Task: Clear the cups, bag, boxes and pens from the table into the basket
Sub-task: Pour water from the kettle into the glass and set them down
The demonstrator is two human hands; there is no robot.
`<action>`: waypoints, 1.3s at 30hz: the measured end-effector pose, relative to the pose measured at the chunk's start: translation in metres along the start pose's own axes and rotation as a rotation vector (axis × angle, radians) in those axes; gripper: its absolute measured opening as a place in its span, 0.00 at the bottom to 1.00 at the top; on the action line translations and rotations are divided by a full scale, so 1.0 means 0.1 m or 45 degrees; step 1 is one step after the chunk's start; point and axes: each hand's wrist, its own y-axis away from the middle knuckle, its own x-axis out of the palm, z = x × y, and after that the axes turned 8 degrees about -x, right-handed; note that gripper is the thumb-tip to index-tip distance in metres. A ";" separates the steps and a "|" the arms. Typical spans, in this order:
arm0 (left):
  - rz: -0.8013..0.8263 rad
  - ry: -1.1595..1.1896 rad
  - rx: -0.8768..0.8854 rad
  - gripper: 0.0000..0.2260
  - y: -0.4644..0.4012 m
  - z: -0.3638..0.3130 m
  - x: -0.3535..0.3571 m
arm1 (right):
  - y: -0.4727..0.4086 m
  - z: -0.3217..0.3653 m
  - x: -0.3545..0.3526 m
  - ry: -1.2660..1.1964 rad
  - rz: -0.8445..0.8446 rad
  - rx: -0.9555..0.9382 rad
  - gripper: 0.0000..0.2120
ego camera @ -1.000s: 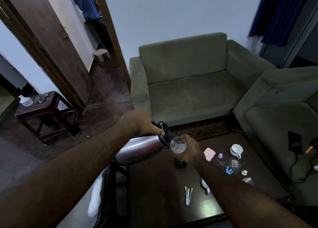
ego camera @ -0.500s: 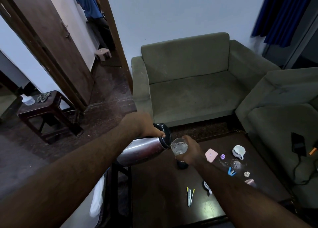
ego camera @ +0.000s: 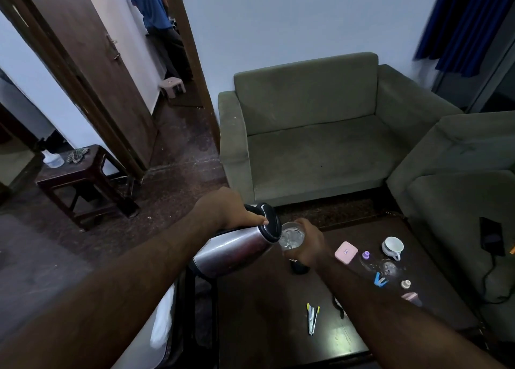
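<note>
The person's left hand (ego camera: 225,210) is wrapped around the black-lidded neck of a steel flask (ego camera: 237,250), which is tipped nearly on its side with the mouth toward the right. Touching that mouth is a clear glass (ego camera: 292,234) with water in it, gripped from the side by the right hand (ego camera: 308,246) above the far left corner of the dark wooden counter (ego camera: 267,327). On the counter, toward 3 o'clock from the glass, a small pink box (ego camera: 346,252) lies flat, and just beyond it sits a little purple cap or bottle top (ego camera: 365,255). Farther right a white teacup (ego camera: 393,247) rests tilted on its side with its handle toward the near edge. Below the cup a second clear glass piece (ego camera: 388,268) is hard to make out against the dark top. A blue clip-like item (ego camera: 379,280) lies at 5 o'clock from the purple cap, with a small pale round lid (ego camera: 405,284) just to its right and a faint pinkish thing (ego camera: 411,297) near the right edge. Near the front of the counter two or three pens (ego camera: 312,318) with yellow ends lie together, pointing toward the near edge. A dark object (ego camera: 338,308) is partly hidden under the right forearm. Behind the counter, at 12 o'clock, stands an olive-green sofa (ego camera: 312,134).
</note>
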 end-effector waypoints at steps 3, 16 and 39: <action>-0.039 0.154 -0.017 0.30 0.04 0.07 0.09 | 0.01 0.04 0.02 -0.011 -0.002 -0.005 0.41; 0.020 0.542 -0.304 0.37 0.23 0.56 0.52 | -0.01 0.09 0.11 -0.003 -0.013 -0.008 0.34; -0.391 1.551 -1.283 0.27 -0.27 0.77 3.50 | -0.62 -1.32 1.91 0.091 0.154 0.126 0.31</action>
